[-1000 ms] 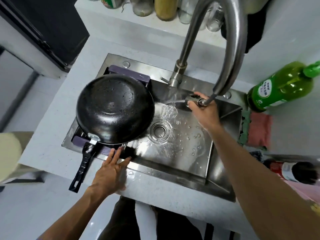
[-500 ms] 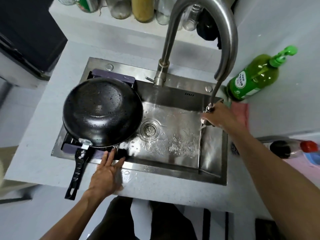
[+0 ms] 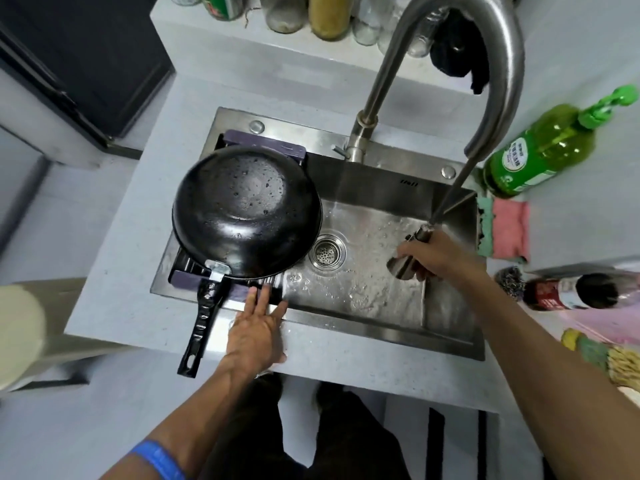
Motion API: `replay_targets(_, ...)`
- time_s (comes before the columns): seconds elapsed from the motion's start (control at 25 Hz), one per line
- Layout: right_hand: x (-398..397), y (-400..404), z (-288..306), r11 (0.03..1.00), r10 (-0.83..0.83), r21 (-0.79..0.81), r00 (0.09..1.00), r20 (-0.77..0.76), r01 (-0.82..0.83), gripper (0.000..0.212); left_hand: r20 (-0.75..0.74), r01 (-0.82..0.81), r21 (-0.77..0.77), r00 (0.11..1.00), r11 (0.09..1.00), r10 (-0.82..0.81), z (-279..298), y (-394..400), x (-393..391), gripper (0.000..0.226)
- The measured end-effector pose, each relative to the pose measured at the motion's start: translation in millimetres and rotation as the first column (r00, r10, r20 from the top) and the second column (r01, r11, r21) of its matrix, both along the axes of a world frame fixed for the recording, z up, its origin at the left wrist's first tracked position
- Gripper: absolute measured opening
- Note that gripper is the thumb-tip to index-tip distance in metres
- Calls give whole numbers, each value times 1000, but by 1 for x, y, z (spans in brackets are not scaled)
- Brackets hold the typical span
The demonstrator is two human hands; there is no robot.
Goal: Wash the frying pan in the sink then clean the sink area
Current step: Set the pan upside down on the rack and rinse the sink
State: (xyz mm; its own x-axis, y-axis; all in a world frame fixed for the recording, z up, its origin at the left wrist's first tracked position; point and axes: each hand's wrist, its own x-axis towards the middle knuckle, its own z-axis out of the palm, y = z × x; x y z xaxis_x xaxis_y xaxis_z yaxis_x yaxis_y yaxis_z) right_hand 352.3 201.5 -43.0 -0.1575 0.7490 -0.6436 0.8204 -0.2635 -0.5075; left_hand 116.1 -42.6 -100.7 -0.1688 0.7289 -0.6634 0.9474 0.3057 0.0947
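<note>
1. Head view, with the sink point(image 3: 446, 329) as landmark: the frying pan point(image 3: 246, 211) lies upside down on a purple rack point(image 3: 265, 144) across the sink's left end, its wet underside facing up.
2. The pan's handle point(image 3: 202, 320) runs from the pan over the sink's near rim and out over the surface point(image 3: 114, 271) toward the person; this is the pan's long axis.
3. The left hand point(image 3: 258, 329) rests flat on the near rim, fingers point(image 3: 261, 294) straight and lying close together, holding nothing. It sits just right of the handle, apart from it.
4. The right hand point(image 3: 438, 256) is inside the basin, right of the drain point(image 3: 327, 252), fingers closed around the pull-out spray head point(image 3: 408, 258) on its hose. Whether water flows cannot be told.
5. Judgement: the pan appears washed; rinsing the basin is the step in hand. The left hand is much the nearer to the handle, should the pan need lifting.
</note>
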Motion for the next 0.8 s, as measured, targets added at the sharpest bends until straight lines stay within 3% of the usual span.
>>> replay_targets(0.16, -54, -26, -8, 996, -38, -93, 959, -280, 13, 22, -32, 37, 13, 999, 999, -36, -16, -3, -3, 112)
replay_targets(0.28, -71, -27, -15, 996, -70, -83, 920, -385, 41, 23, -4, -11, 29, 1000, 1000, 11, -22, -5, -4, 112)
replay_targets(0.44, -50, -20, -24, 977, -191, 22, 914, -359, 213, 14, -9, -2, 36, 1000, 999, 2, -23, -7, -4, 113)
replay_targets(0.56, -64, -27, -31, 990, -135, -13, 906, -400, 141, 19, -3, 1, 41, 1000, 999, -1, -23, -7, -4, 113)
replay_targets(0.72, -54, -10, -27, 958, -220, 101, 911, -349, 270, 5, 15, -14, 37, 1000, 999, 13, -16, -8, -3, 112)
replay_targets(0.8, -45, -18, -27, 960, -217, 110, 931, -292, 259, 2, 16, -13, 36, 1000, 999, 12, -11, -8, -4, 112)
